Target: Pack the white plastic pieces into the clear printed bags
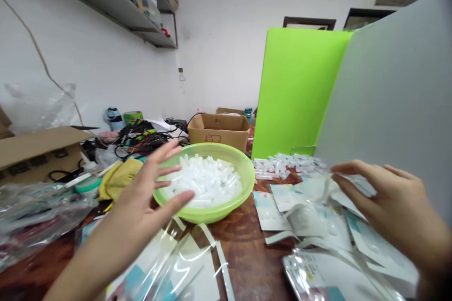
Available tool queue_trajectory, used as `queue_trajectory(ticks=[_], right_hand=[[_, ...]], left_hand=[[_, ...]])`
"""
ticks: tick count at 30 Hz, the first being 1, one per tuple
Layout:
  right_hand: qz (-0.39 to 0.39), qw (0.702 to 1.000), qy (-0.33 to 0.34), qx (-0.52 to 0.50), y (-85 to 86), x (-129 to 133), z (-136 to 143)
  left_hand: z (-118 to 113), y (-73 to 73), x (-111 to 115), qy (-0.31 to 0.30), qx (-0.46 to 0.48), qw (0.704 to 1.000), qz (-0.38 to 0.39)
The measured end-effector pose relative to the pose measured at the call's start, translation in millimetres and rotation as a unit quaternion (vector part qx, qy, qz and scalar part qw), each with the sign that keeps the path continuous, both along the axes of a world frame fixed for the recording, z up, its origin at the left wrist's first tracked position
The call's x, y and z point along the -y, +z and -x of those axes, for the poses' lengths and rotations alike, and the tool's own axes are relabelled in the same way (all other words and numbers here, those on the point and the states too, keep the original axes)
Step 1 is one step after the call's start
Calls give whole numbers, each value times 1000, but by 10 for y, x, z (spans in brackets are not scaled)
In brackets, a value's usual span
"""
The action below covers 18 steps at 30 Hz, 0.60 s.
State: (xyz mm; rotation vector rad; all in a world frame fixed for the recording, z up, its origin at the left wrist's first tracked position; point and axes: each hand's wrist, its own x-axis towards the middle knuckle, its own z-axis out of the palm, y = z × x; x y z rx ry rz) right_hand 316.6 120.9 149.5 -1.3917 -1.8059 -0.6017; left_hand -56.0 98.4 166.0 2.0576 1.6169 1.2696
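Workshop-like room, cluttered packing table (pixel 243 244)

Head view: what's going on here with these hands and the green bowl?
A person's left hand is open, fingers spread, by the near-left side of a light green plastic bowl holding small white plastic pieces. The right hand has its fingertips at a pale strip above a pile of flat clear-and-white packets; blur hides whether it grips.

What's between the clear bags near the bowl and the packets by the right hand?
Bare brown tabletop lies between the clear bags and the packets, as the head view shows.
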Motion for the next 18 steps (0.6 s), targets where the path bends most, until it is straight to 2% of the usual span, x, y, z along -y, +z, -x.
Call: queue_trajectory(ticks=[3, 5, 7, 9, 11, 12, 14, 16, 18], right_hand=[[14, 994, 18, 105, -132, 35, -27], [30, 987, 70, 141, -228, 112, 182], [86, 968, 171, 163, -341, 212, 550], [206, 928, 244, 191, -490, 304, 992], [332, 890, 222, 217, -666, 358, 1399], [370, 879, 201, 223, -751, 365, 1563], [403, 873, 180, 208, -879, 345, 1788], [415, 872, 211, 151, -932, 293, 1893], [437, 864, 246, 48, -939, 232, 1934]], left_hand=[[260, 88, 40, 91, 45, 994, -46], [356, 115, 77, 127, 35, 990, -47], [416, 116, 115, 150, -23, 988, -36], [462, 95, 144, 133, -116, 984, -7], [498, 63, 159, 80, -198, 977, 28], [511, 48, 162, 49, -226, 972, 45], [525, 28, 162, 8, -252, 965, 64], [528, 21, 158, 0, -252, 966, 61], [535, 14, 154, 0, -249, 968, 45]])
